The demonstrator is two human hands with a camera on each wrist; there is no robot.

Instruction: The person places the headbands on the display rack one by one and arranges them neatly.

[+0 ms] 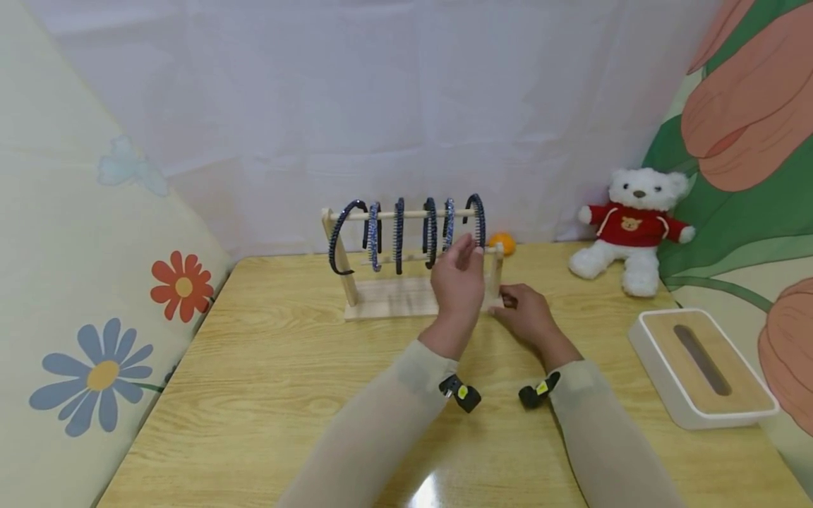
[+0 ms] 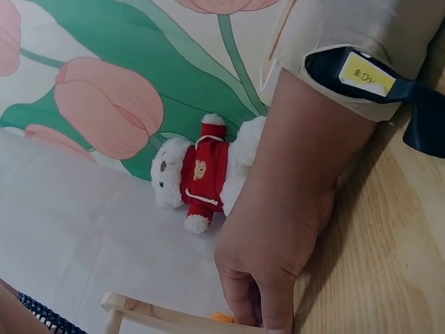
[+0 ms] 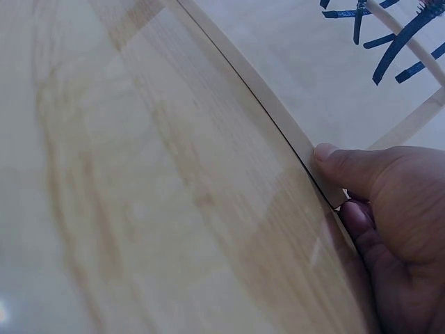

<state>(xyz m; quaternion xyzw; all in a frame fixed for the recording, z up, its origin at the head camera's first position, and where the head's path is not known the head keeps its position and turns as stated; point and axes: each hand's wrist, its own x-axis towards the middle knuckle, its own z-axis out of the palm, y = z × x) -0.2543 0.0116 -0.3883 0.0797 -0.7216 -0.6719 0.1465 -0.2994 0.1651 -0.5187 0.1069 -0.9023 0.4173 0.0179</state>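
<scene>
A pale wooden display rack (image 1: 406, 307) stands upright on the table, with several dark blue, partly glittery headbands (image 1: 399, 236) hanging from its upper bar. My left hand (image 1: 459, 279) is raised before the rack's right part, with bent fingers at the lower end of the rightmost headband (image 1: 479, 217). Whether they pinch it or only touch it is hidden. In the left wrist view that headband (image 2: 49, 316) runs beside a finger in the bottom left corner. My right hand (image 1: 530, 316) grips the base's right end, thumb on top and fingers low at the edge (image 3: 403, 216).
An orange round thing (image 1: 503, 243) sits behind the rack's right post. A white teddy bear (image 1: 635, 233) in a red sweater sits at the back right. Nearer on the right lies a white tissue box (image 1: 705, 367) with a wooden lid. A white cloth (image 1: 381, 106) hangs behind the table.
</scene>
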